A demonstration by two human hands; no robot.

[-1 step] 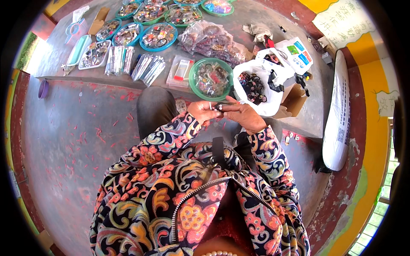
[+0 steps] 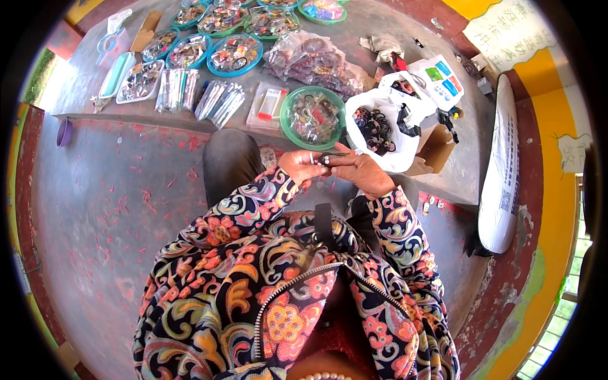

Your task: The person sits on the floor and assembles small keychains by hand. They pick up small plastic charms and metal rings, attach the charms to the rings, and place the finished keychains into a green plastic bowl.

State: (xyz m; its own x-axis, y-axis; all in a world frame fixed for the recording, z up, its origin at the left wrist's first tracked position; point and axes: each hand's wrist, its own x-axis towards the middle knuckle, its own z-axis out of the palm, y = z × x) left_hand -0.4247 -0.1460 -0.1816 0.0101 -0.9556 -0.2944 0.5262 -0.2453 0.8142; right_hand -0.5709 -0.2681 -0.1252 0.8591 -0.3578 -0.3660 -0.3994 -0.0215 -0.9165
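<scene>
Above my knees, my two hands meet over a small black hair tie [image 2: 325, 159] with pale bead-like bits on it. My left hand [image 2: 297, 166] pinches its left side between thumb and fingers. From the right, my right hand [image 2: 364, 173] grips the other side, its fingers partly covering the piece. Just beyond them stands a green basket [image 2: 286, 130] holding small clear packets with ring-shaped items. To its right an opened white plastic bag [image 2: 405, 142] is filled with dark hair ties [image 2: 375, 131].
On the raised grey slab are blue baskets [image 2: 212, 63] of packets, a heap of clear plastic bags [image 2: 316, 60], bundles of slim packets [image 2: 218, 104], a red-and-white box [image 2: 271, 103] and an open cardboard box [image 2: 437, 152]. A long white-wrapped bundle [image 2: 497, 183] leans at right.
</scene>
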